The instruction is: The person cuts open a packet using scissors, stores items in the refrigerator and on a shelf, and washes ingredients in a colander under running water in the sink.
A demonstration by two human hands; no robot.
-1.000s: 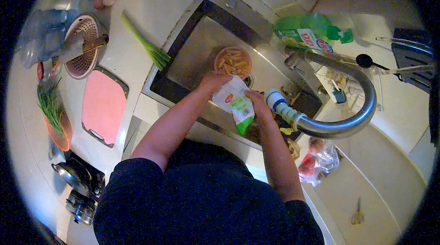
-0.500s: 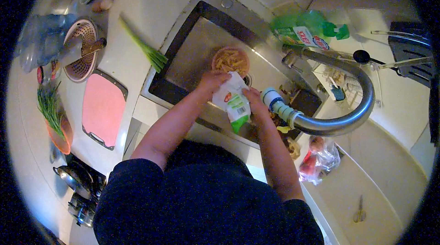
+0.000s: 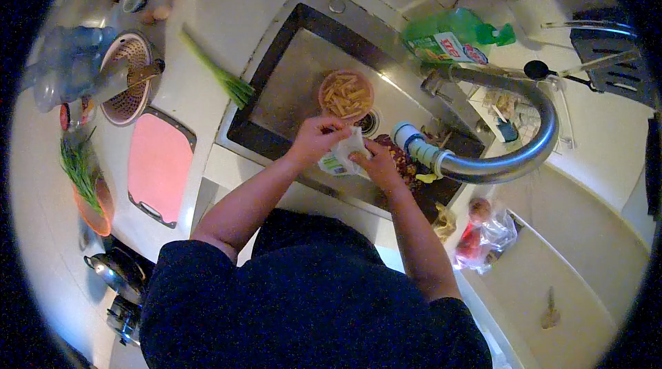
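1. White-and-green packet (image 3: pixel 338 163), one: held over the sink (image 3: pixel 281 69), near the pink bowl (image 3: pixel 368 110) of pale strips (image 3: pixel 345 94)
2. Left hand (image 3: pixel 316 140): pinching the packet's upper edge
3. Right hand (image 3: pixel 379 165): thumb and fingers closed upon the packet's side

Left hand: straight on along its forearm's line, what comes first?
Beyond the white plastic packet it holds, the left hand would probably meet the round pink bowl of pale strips; depth is unclear.

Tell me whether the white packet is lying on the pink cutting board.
No, the left hand and right hand hold the white packet over the sink.
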